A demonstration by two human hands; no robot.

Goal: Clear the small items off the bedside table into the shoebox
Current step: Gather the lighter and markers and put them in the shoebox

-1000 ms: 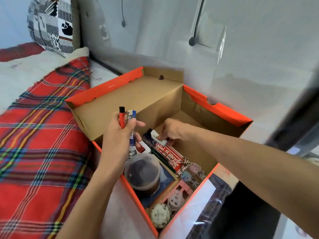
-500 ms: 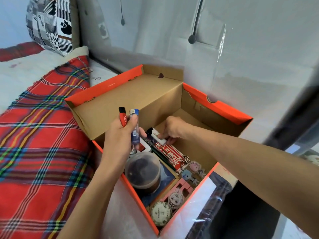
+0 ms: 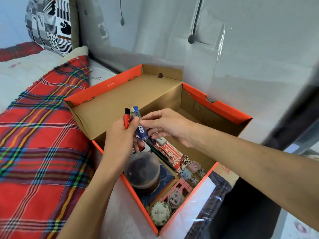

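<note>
Grey-white wall panels back this bedside corner, and the work happens just above the open orange shoebox (image 3: 224, 109). At the centre, the left hand (image 3: 120, 140) is curled round two slim items held upright: a red stick with a black cap (image 3: 126, 118), possibly a lighter, and a blue lighter (image 3: 139, 125). The right hand (image 3: 169, 125) reaches across and pinches the blue lighter between thumb and fingertips, so both hands are on it at once, above the box's near-left part. Below them the box already holds a good haul: a white eraser (image 3: 161, 140) lying on a red-and-white packet (image 3: 170, 154), a dark jar with a cloudy lid (image 3: 142, 169), a bunch of acrylic charms on a key ring (image 3: 191, 171), some pink blocks (image 3: 181, 185) and a round tin (image 3: 160, 213). The far end of the box floor shows bare cardboard. Its lid (image 3: 110, 107) stands tipped back toward the red plaid blanket (image 3: 34, 135) on the bed, with a patchwork pillow (image 3: 50, 25) beyond. The box sits on a pale tabletop (image 3: 120, 213). By the look of it the clearing is well advanced; the two held items have yet to go in, and whether more waits out of view cannot be told.
</note>
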